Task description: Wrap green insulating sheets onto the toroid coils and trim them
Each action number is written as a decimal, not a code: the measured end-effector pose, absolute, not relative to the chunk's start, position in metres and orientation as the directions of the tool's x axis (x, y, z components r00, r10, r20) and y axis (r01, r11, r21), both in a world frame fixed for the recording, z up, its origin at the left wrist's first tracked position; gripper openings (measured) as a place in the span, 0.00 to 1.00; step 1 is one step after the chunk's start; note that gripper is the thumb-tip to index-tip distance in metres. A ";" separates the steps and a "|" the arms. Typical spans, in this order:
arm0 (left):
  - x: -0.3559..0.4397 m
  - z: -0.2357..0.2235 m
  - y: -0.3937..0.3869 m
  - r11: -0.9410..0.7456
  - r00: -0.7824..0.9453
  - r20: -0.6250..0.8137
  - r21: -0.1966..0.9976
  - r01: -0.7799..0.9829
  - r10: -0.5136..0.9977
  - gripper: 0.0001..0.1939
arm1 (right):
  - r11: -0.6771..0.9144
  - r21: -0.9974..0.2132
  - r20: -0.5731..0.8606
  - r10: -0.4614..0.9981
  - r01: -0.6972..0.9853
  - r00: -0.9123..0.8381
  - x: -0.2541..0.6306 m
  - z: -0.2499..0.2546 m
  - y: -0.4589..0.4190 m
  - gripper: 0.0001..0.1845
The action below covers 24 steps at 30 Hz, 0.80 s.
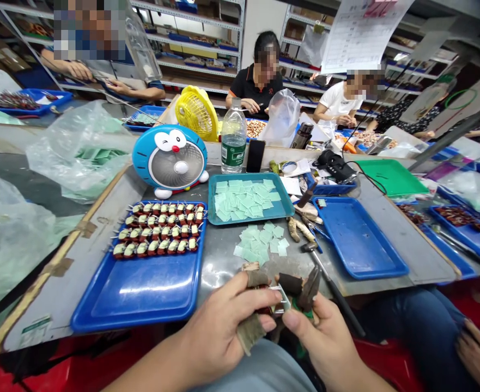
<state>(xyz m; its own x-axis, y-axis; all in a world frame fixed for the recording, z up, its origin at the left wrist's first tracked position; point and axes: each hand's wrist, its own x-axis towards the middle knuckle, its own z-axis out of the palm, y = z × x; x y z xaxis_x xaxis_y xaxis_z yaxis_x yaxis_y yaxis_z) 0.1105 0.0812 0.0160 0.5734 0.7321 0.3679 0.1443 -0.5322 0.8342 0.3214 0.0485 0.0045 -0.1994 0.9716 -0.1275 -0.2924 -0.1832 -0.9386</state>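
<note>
Low over the bench's front edge, my left hand [223, 313] is closed on a small component with metal pins [278, 298], mostly hidden by the fingers. Cloth wraps some of its fingertips. My right hand [327, 335] grips pliers [311, 286] with their jaws pointing up, and its thumb presses at the component's near end. A wrapped right finger shows beside the pliers. Just beyond both hands lies a loose pile of pale green square sheets [260, 242]. More of these squares fill a teal tray [212, 198] behind the pile.
To the left, a blue tray [141, 288] holds rows of red-and-cream components [158, 228]. A hammer [329, 280] lies right of my hands, near another blue tray [366, 239]. A blue fan [170, 158] and a bottle [234, 139] stand behind. Co-workers [258, 81] sit across the bench.
</note>
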 end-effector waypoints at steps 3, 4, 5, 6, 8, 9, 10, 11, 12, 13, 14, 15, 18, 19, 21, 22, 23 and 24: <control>0.113 0.017 0.079 -0.585 0.575 0.377 0.778 0.228 0.726 0.22 | -0.198 -0.930 -0.146 0.973 -0.310 -0.181 0.321 0.000 0.047 0.22; 0.113 0.018 0.078 -0.595 0.573 0.372 0.759 0.265 0.730 0.21 | -0.206 -0.927 -0.156 0.972 -0.313 -0.176 0.321 -0.001 0.047 0.21; 0.113 0.018 0.077 -0.602 0.570 0.369 0.741 0.296 0.734 0.21 | -0.213 -0.925 -0.164 0.971 -0.315 -0.176 0.321 -0.003 0.046 0.21; 0.113 0.019 0.076 -0.608 0.566 0.368 0.727 0.320 0.738 0.20 | -0.220 -0.923 -0.171 0.969 -0.314 -0.177 0.321 -0.004 0.045 0.20; 0.114 0.021 0.073 -0.615 0.562 0.366 0.705 0.353 0.742 0.18 | -0.230 -0.921 -0.178 0.966 -0.313 -0.187 0.321 -0.006 0.043 0.20; 0.114 0.023 0.071 -0.618 0.563 0.363 0.695 0.367 0.743 0.17 | -0.235 -0.919 -0.181 0.965 -0.317 -0.189 0.321 -0.007 0.043 0.20; 0.114 0.024 0.070 -0.621 0.564 0.359 0.684 0.383 0.744 0.17 | -0.240 -0.915 -0.186 0.964 -0.323 -0.189 0.321 -0.006 0.042 0.20; 0.115 0.025 0.070 -0.624 0.566 0.355 0.670 0.402 0.745 0.16 | -0.246 -0.911 -0.194 0.964 -0.330 -0.184 0.320 -0.006 0.042 0.21; 0.115 0.026 0.069 -0.632 0.565 0.357 0.652 0.420 0.744 0.16 | -0.250 -0.907 -0.202 0.964 -0.340 -0.170 0.320 -0.005 0.041 0.21; 0.116 0.027 0.069 -0.641 0.563 0.365 0.633 0.434 0.741 0.15 | -0.250 -0.903 -0.209 0.966 -0.349 -0.152 0.319 -0.005 0.041 0.22; 0.116 0.027 0.070 -0.655 0.559 0.382 0.612 0.444 0.736 0.15 | -0.246 -0.902 -0.213 0.968 -0.355 -0.130 0.319 -0.005 0.041 0.22; 0.117 0.027 0.070 -0.670 0.555 0.403 0.590 0.450 0.728 0.15 | -0.239 -0.903 -0.211 0.971 -0.357 -0.116 0.318 -0.005 0.041 0.22; 0.117 0.025 0.071 -0.709 0.553 0.449 0.518 0.480 0.702 0.16 | -0.223 -0.910 -0.193 0.974 -0.348 -0.120 0.320 -0.009 0.040 0.22; 0.117 0.024 0.070 -0.715 0.560 0.448 0.495 0.494 0.697 0.16 | -0.223 -0.911 -0.189 0.973 -0.346 -0.132 0.321 -0.012 0.039 0.22; 0.116 0.022 0.069 -0.722 0.591 0.418 0.460 0.517 0.690 0.17 | -0.233 -0.910 -0.195 0.970 -0.343 -0.143 0.322 -0.016 0.038 0.22; 0.115 0.021 0.068 -0.724 0.612 0.393 0.445 0.527 0.686 0.18 | -0.238 -0.909 -0.201 0.970 -0.343 -0.140 0.323 -0.018 0.037 0.22; 0.114 0.021 0.068 -0.727 0.635 0.363 0.429 0.536 0.682 0.19 | -0.243 -0.907 -0.207 0.968 -0.343 -0.139 0.323 -0.020 0.037 0.22; 0.113 0.021 0.067 -0.730 0.655 0.334 0.412 0.545 0.678 0.20 | -0.250 -0.905 -0.215 0.967 -0.344 -0.136 0.322 -0.022 0.036 0.22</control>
